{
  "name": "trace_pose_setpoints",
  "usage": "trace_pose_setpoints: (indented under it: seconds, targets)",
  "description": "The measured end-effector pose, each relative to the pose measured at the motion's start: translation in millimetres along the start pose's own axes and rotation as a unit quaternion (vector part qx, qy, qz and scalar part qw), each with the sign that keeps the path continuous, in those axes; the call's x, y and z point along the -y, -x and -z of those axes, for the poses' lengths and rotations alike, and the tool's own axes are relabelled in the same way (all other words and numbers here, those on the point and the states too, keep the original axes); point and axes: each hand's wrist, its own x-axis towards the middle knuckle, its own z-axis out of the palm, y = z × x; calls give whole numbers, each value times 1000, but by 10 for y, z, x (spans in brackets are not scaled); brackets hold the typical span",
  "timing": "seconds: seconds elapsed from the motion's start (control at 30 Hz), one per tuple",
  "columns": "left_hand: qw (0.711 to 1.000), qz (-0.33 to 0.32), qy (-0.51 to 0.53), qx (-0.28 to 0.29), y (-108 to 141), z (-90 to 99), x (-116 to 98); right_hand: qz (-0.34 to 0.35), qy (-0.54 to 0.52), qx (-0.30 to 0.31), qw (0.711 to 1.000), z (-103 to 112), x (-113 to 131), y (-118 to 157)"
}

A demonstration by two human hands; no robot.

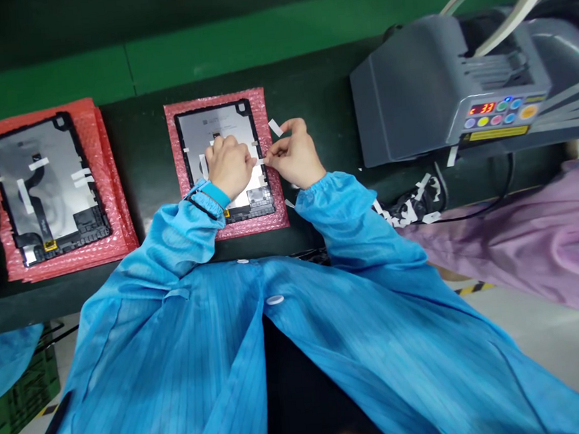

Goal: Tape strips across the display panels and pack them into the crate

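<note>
In the head view, a tablet screen assembly (227,117) with a grey back and black frame lies on a pink bubble-wrap sheet (282,211). My left hand (230,163) rests over its middle, fingers bent and slightly apart, holding nothing. Its thumb points toward the right edge of the frame and hides part of the panel. At that edge my right hand (295,155) pinches a small white tape strip (260,162) between thumb and fingertip. Another white tape piece (275,128) clings near a raised finger of the same hand.
On the left, a second screen assembly (62,195) lies on stacked pink bubble wrap (111,184). A grey tape dispenser (411,100) with a lit display stands at the right. Below it sits a dark bundle with white tape scraps (412,207). A co-worker's pink sleeve (532,238) reaches in.
</note>
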Motion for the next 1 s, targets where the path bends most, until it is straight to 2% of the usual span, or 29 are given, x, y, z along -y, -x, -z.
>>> trace_pose_setpoints:
  seconds: [0.17, 0.33, 0.43, 0.53, 0.63, 0.73, 0.83, 0.93, 1.0]
  targets:
    - [1000, -8, 9, 1, -9, -4, -3, -3, 53, 10, 999, -9, 52, -35]
    - [1000, -2, 2, -23, -11, -53, 16, -15, 96, 34, 995, 17, 40, -113]
    - [999, 1, 1, -52, -26, -32, 75, -14, 44, 38, 998, 119, -65, -191]
    - [997, 5, 8, -71, -86, 57, 179, -24, -56, 4, 998, 232, -176, -241]
    - [997, -27, 43, -55, -170, 168, 254, -30, -113, 16, 993, 273, -178, -212]
    - [994, -82, 70, -26, -221, 238, 239, 3, -114, 90, 989, 239, -69, -140]
    - [992, -102, 71, 5, -223, 255, 178, 45, -75, 141, 986, 201, 41, -99]
    - [993, -88, 66, 31, -215, 240, 148, 64, -27, 147, 987, 214, 72, -102]
    - [994, -72, 70, 31, -220, 220, 157, 64, 12, 120, 991, 244, 54, -113]
